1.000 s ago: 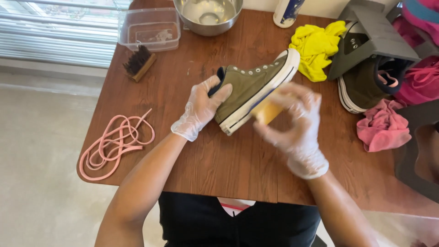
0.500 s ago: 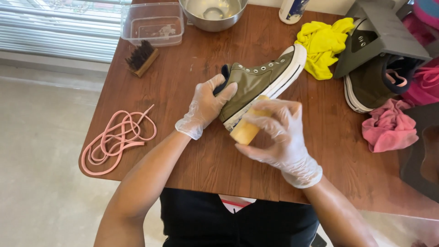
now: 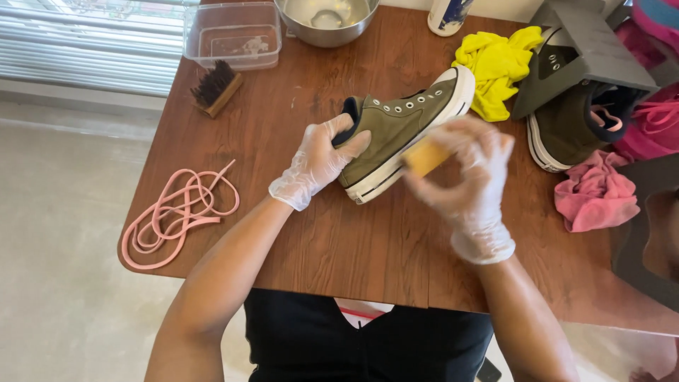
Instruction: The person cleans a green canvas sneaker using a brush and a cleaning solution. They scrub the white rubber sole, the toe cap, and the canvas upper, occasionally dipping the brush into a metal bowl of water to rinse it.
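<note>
Nearest the camera, two bare forearms reach out over the brown wooden tabletop (image 3: 297,247), both ending in thin clear gloves. The right hand (image 3: 467,177) is closed around a small yellow sponge (image 3: 426,158), fingers curled over its top, and presses it against the white rubber sidewall of an olive green sneaker (image 3: 403,127). That hand is blurred, so its exact finger placing cannot be told. The left hand (image 3: 318,159) is clamped on the sneaker's heel, thumb at the dark lining of the collar and fingers wrapped behind.

The sneaker sits at the middle of the tabletop, tilted on its side with its toe pointing far and right; its eyelets are without laces. It looks light, with a soft canvas upper that would give under a squeeze and a stiff rubber sole, so the heel and sole edge seem the firmest places to grip; the gloves may slip if the rubber is wet.

At the near left edge lies a loose coil of pink laces (image 3: 177,216). To the right lies a pink cloth (image 3: 594,198), and beyond it a second olive sneaker (image 3: 566,131) under a grey stand. Farther off are a yellow cloth (image 3: 495,64), a wooden brush (image 3: 216,88), a clear plastic tub (image 3: 233,35) and a metal bowl (image 3: 329,18).
</note>
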